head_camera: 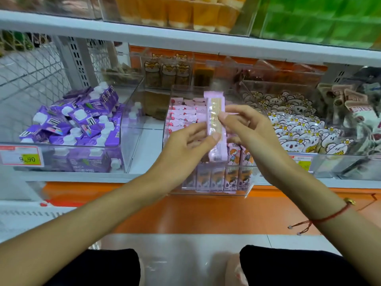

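A long pink wafer packet [215, 120] with a clear window stands upright above the middle clear bin [208, 194]. My left hand [185, 149] pinches its lower part between thumb and fingers. From the right, the fingertips of my right hand [245, 129] pinch its upper middle. Under the hands, the bin holds rows of pink packets [185, 114] at the back and cartoon-printed packs [235, 155] at the front.
A clear bin at the left holds purple spouted pouches [78, 124], with a price tag [21, 155] on its front. The right bin holds koala-printed snack bags [303, 129]. White shelf edge [82, 178] runs below; an upper shelf [144, 36] hangs overhead. My knees [288, 265] are at the bottom.
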`<action>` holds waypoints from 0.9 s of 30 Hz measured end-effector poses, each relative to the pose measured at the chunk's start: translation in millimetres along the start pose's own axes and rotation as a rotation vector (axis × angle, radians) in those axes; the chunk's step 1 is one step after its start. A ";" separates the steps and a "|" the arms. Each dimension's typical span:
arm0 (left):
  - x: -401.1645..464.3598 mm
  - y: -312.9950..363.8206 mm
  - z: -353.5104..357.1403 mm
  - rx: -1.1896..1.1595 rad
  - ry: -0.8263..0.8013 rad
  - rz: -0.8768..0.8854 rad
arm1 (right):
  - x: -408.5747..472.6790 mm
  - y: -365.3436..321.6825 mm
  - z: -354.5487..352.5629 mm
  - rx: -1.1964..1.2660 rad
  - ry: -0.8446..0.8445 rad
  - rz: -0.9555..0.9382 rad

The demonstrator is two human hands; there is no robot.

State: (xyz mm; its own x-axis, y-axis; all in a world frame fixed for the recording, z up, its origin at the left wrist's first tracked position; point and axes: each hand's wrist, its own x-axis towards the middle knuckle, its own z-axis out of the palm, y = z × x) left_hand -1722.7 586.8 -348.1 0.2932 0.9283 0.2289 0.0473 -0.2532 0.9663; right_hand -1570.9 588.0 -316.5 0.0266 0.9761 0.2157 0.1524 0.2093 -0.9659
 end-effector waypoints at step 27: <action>-4.3 10.1 -20.9 -0.083 0.157 0.154 | -7.9 1.0 0.3 -0.108 -0.236 -0.214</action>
State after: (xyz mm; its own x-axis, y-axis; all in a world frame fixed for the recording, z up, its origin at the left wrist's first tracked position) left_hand -1743.5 586.0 -336.9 0.1386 0.9132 0.3833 -0.0669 -0.3775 0.9236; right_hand -1571.3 580.5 -319.2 -0.2450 0.8998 0.3611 0.2336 0.4162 -0.8788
